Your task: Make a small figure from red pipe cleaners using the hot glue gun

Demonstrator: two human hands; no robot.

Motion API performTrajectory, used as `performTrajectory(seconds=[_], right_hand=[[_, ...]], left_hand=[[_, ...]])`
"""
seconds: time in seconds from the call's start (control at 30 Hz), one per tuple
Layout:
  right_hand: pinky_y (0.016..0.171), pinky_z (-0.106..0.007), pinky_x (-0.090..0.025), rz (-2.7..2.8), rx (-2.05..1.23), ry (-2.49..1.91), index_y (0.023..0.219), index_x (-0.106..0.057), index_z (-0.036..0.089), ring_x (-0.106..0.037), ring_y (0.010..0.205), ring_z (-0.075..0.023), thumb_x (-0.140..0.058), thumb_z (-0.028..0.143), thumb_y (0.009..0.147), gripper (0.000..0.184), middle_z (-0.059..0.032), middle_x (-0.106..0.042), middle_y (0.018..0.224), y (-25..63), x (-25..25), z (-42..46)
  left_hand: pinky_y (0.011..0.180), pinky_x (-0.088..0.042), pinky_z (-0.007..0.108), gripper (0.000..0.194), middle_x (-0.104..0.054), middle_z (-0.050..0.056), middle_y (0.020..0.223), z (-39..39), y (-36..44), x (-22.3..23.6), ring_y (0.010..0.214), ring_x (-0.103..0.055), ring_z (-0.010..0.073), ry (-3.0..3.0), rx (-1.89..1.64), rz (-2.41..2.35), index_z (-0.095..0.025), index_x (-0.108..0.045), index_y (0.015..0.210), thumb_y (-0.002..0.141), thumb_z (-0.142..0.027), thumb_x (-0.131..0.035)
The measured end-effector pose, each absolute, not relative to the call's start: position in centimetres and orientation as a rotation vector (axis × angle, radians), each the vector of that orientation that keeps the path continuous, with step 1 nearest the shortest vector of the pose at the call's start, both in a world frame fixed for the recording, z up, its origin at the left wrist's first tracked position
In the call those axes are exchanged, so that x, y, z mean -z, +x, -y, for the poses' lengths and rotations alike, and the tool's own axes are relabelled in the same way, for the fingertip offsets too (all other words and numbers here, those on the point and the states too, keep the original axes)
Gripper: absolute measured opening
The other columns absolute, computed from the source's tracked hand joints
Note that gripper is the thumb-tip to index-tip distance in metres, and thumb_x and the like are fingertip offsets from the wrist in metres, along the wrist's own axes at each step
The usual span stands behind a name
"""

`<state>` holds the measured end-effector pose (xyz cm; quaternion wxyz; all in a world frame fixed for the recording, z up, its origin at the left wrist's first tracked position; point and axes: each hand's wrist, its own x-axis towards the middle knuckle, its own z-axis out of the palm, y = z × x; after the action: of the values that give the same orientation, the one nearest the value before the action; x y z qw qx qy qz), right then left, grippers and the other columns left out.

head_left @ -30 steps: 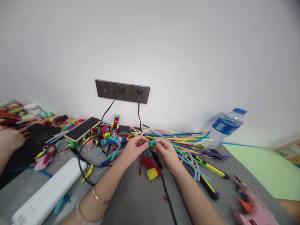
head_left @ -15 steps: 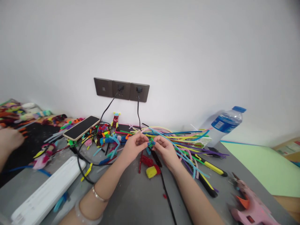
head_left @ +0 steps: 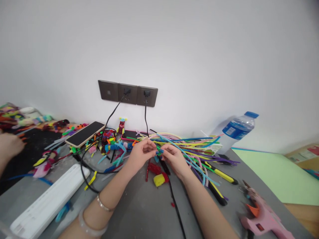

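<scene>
Green bit: so there's a small bright-green piece (head_left: 159, 149), maybe fuzzy craft stem, right between the two sets of fingertips, up off the grey tabletop (head_left: 139, 212) as far as I can tell.
Left hand: the left hand (head_left: 142, 155) has it pinched from the left, thumb and finger closed on it.
Right hand: the right hand (head_left: 174, 160) does the same from the right, thumb and finger nearly meeting the other pair.
Nearer hand: honestly a tie, both are touching it.
Long axis: can't tell, the fingers hide most of it. There's blue at the tips too, could be nails or more material.
Red and yellow: a red fuzzy piece (head_left: 154, 168) and a chunky yellow block (head_left: 159, 180) lie on the near side of the grip, between the forearms, not held.
Stems: a messy spread of multicoloured pipe-cleaner stems (head_left: 185, 143) fans out on the far side and to the right.
Right side: two yellow-and-black cutters (head_left: 224, 176), then a pink glue gun (head_left: 264, 217) at the near right.
Left side: long white power strip (head_left: 50, 202) near, black-screened phone (head_left: 86, 133) farther back. Far left is another person's hand (head_left: 11, 147), well apart.
</scene>
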<state>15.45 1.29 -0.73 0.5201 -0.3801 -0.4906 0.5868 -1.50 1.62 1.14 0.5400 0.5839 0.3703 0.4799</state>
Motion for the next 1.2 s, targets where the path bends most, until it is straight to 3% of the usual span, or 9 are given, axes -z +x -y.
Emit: performTrajectory(seconds=[0.3,0.53,0.77,1.2], right_hand=[[0.053,-0.024,-0.035,1.254,-1.489,-0.951,0.071,-0.065,0.018,-0.048,0.052,-0.0095,-0.082,0.053,0.069,0.039,0.003,-0.06,0.059,15.98,0.9,-1.52],[0.051,-0.024,-0.033,1.255,-1.486,-0.929,0.073,-0.064,0.018,-0.048,0.05,-0.0093,-0.081,0.053,0.071,0.039,0.0033,-0.058,0.058,15.89,1.04,-1.54],[0.052,-0.024,-0.034,1.253,-1.469,-0.929,0.08,-0.065,0.019,-0.057,0.052,-0.0107,-0.083,0.05,0.07,0.038,0.0017,-0.065,0.065,15.77,0.91,-1.46],[0.054,-0.024,-0.035,1.246,-1.527,-0.905,0.079,-0.063,0.019,-0.056,0.053,-0.0107,-0.081,0.051,0.072,0.038,0.0018,-0.064,0.066,15.76,0.53,-1.09]], left_hand=[[0.072,-0.052,0.028,0.025,-0.07,0.002,0.077,-1.61,-1.92,-1.49,0.072,-0.066,0.015,1.512,-1.069,-0.831,-0.016,-0.069,0.097,0.072,-0.018,-0.069],[0.072,-0.052,0.028,0.016,-0.071,0.004,0.082,-1.75,-1.91,-1.25,0.074,-0.066,0.0154,1.527,-1.083,-0.843,-0.015,-0.068,0.089,0.074,-0.02,-0.069],[0.07,-0.051,0.026,0.009,-0.067,0.001,0.075,-1.93,-1.91,-1.15,0.07,-0.064,0.0135,1.493,-1.148,-0.86,-0.015,-0.064,0.079,0.073,-0.019,-0.07],[0.072,-0.052,0.027,0.028,-0.07,0.001,0.079,-1.76,-1.84,-1.28,0.074,-0.067,0.015,1.438,-1.15,-0.857,-0.016,-0.064,0.099,0.072,-0.017,-0.071]])
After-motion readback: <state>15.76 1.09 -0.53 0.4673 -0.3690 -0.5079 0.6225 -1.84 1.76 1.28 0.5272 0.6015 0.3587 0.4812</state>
